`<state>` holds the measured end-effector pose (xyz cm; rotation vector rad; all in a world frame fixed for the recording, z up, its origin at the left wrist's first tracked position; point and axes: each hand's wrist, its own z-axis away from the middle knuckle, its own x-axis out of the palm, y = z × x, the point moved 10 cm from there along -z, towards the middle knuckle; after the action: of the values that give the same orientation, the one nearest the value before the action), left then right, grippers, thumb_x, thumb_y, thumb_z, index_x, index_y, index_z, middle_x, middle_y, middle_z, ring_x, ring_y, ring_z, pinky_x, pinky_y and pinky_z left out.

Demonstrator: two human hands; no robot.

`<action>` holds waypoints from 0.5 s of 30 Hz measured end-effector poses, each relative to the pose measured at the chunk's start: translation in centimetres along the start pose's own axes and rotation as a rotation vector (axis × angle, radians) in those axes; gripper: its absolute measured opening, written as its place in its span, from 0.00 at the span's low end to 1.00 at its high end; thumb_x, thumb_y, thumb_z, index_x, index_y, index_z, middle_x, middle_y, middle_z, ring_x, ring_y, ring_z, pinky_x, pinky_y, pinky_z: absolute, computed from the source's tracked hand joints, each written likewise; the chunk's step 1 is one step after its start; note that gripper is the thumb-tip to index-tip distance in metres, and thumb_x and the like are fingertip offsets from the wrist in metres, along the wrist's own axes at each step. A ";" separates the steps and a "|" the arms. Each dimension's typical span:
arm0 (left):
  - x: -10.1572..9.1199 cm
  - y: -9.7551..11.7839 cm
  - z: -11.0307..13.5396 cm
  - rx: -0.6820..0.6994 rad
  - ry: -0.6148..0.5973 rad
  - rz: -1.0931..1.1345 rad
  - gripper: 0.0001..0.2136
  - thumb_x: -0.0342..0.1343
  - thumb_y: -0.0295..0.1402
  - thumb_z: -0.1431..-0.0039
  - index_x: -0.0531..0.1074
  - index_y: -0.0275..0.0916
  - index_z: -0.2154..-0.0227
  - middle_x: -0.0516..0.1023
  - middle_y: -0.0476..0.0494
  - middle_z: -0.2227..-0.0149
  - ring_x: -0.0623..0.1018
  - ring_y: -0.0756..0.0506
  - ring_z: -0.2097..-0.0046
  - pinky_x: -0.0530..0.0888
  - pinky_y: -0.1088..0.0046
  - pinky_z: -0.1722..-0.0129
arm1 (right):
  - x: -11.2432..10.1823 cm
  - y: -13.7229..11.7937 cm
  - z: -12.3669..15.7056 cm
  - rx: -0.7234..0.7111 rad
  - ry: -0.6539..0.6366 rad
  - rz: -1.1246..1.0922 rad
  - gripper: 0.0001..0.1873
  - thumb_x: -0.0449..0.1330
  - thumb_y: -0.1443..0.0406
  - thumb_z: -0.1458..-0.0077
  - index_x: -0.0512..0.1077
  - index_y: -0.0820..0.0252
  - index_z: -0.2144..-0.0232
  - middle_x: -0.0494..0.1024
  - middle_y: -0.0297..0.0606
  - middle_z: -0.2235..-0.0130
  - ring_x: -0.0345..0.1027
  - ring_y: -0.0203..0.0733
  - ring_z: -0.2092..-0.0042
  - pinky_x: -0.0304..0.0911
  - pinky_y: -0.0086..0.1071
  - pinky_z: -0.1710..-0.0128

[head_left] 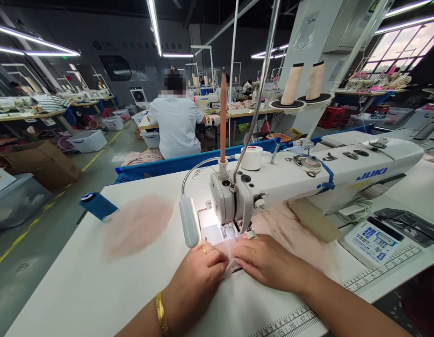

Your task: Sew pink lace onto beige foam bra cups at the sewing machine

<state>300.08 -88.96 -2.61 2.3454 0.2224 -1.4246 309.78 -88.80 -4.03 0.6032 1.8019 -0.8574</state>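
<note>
A white JUKI sewing machine (308, 180) stands on the white table (80, 290). A thin pale pink fabric piece (234, 255) lies under its needle area, lit by the machine's lamp. My left hand (198, 276), with a ring and a gold bracelet, rests on the fabric's left side with its fingers curled down on it. My right hand (266, 262) lies flat on the fabric's right side, fingers pointing left toward the left hand. Both hands press the fabric just in front of the presser foot (234, 229).
A stack of pink fabric pieces (138, 224) and a blue thread spool (97, 205) lie at the table's left. More pink fabric (294, 229) lies under the machine arm. A control panel (373, 241) sits right. Another person (177, 119) sits ahead at a further sewing station.
</note>
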 end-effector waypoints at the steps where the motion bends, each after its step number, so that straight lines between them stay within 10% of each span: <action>1: 0.0 -0.2 0.0 -0.005 0.012 -0.010 0.13 0.49 0.17 0.36 0.74 0.39 0.67 0.79 0.47 0.64 0.71 0.46 0.66 0.70 0.65 0.61 | 0.1 0.1 0.0 0.006 0.004 0.005 0.13 0.54 0.70 0.34 0.63 0.57 0.73 0.72 0.32 0.71 0.60 0.38 0.70 0.50 0.33 0.70; 6: 0.4 -1.2 -0.1 -0.038 0.008 -0.012 0.12 0.49 0.13 0.51 0.68 0.38 0.73 0.79 0.47 0.63 0.71 0.45 0.65 0.71 0.67 0.63 | 0.4 1.0 -0.2 0.051 0.025 -0.003 0.09 0.53 0.71 0.35 0.68 0.56 0.69 0.75 0.34 0.69 0.62 0.40 0.69 0.50 0.33 0.70; 15: 0.1 -1.6 -0.2 -0.012 0.037 -0.012 0.13 0.49 0.16 0.41 0.73 0.39 0.65 0.80 0.44 0.60 0.75 0.43 0.62 0.74 0.64 0.60 | -0.1 0.6 -0.5 0.035 0.064 -0.072 0.14 0.51 0.72 0.34 0.75 0.55 0.59 0.77 0.37 0.65 0.68 0.42 0.63 0.60 0.32 0.65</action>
<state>299.75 -87.42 -3.03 2.3665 0.2545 -1.3819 309.96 -88.02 -3.94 0.5977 1.8796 -0.9294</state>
